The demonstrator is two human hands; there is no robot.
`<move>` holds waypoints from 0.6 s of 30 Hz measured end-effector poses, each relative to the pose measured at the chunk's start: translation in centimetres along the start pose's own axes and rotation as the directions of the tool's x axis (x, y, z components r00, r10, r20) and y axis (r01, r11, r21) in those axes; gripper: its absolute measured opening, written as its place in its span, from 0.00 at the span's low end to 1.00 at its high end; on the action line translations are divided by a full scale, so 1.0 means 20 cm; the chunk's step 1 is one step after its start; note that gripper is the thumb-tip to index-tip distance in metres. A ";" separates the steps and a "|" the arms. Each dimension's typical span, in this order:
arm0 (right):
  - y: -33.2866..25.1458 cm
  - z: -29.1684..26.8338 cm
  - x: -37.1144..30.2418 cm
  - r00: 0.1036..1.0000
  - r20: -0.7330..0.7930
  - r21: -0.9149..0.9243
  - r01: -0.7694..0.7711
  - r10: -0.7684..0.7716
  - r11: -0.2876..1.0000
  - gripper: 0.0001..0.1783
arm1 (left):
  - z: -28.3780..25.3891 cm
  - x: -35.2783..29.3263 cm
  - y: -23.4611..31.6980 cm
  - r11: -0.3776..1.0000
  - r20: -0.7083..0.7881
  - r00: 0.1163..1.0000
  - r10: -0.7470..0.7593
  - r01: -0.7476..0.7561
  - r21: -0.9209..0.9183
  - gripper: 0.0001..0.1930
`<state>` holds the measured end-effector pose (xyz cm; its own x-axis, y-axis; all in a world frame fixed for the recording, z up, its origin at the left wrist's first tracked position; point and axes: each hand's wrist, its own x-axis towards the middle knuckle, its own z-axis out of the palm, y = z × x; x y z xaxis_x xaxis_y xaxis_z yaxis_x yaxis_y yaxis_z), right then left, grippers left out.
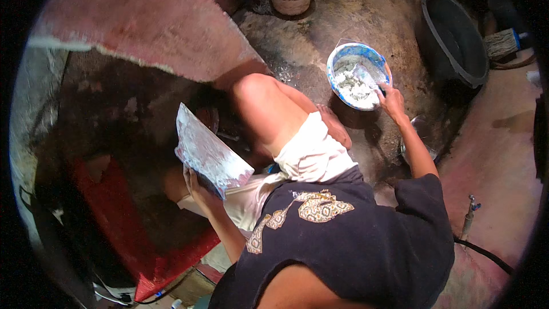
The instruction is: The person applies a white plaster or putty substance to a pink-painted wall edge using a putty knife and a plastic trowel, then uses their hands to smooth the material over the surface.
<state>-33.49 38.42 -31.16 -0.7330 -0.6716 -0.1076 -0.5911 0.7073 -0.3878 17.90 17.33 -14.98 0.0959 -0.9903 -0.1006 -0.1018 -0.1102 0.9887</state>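
Note:
My left hand (pixel 197 189) grips a flat, broken-edged slab (pixel 207 147) from below. Whitish paste smears the slab's upper face, and it is tilted above my bent leg. Over to the right, my right hand (pixel 391 103) is closed on the handle of a flat-bladed scraper (pixel 366 74). The blade rests inside a round white-and-blue bucket (pixel 331 67), against a lumpy white mix (pixel 355 88). My fingers on the slab are partly hidden beneath it, and paste covers part of the blade.
A pale bucket (pixel 290 6) with dark and yellow contents stands at the far side. At the right are a large black tub (pixel 457 40), a brush (pixel 502 44) and a tap (pixel 470 212). Red sheeting (pixel 123 217) lies left; a pinkish ledge (pixel 148 17) juts in.

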 end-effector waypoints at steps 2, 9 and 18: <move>0.00 0.09 0.05 0.992 -0.021 0.054 0.125 -0.124 0.991 0.16 | 0.07 0.01 0.07 0.999 0.030 0.999 0.030 -0.029 -0.027 0.22; -0.02 0.23 0.12 0.968 0.079 0.059 0.233 -0.237 0.971 0.15 | 0.26 -0.01 0.19 0.996 -0.022 0.996 -0.087 0.087 0.033 0.25; -0.04 0.14 0.08 0.963 0.195 0.179 0.153 -0.187 0.972 0.15 | 0.63 -0.10 0.24 0.931 0.217 0.911 -0.350 0.364 -0.029 0.19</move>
<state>-33.23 36.23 -33.50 -0.5295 -0.8220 -0.2096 -0.6263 0.5455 -0.5569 4.69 17.75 -11.36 -0.0920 -0.8824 -0.4614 -0.0308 -0.4606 0.8871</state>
